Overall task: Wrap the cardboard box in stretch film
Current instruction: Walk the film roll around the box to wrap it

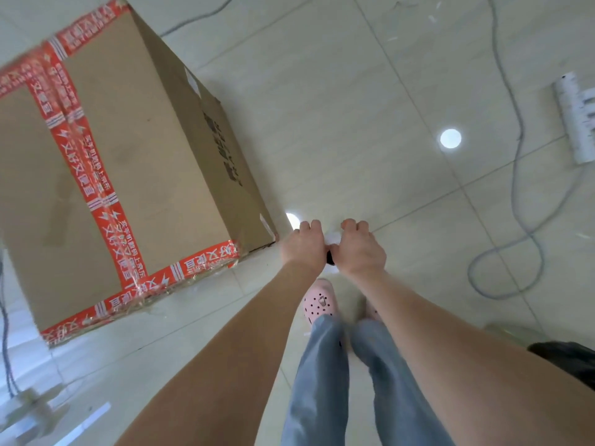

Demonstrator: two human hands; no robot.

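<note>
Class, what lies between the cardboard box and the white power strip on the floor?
In the head view, only floor tiles, a round light glare and a grey cable.

The cardboard box (128, 162) stands on the floor (354, 123) in the upper left of the frame, with the left hand (304, 249) and right hand (360, 249) side by side just right of its near corner, the film roll (333, 239) between them, and the power strip (576, 120) and cable (519, 133) lying at the right edge.

The forearms (225, 342) are bare. Loose grey-blue trousers (322, 381) cover both legs. The left foot wears a pink clog (319, 304) with dark round holes and a small charm.
</note>
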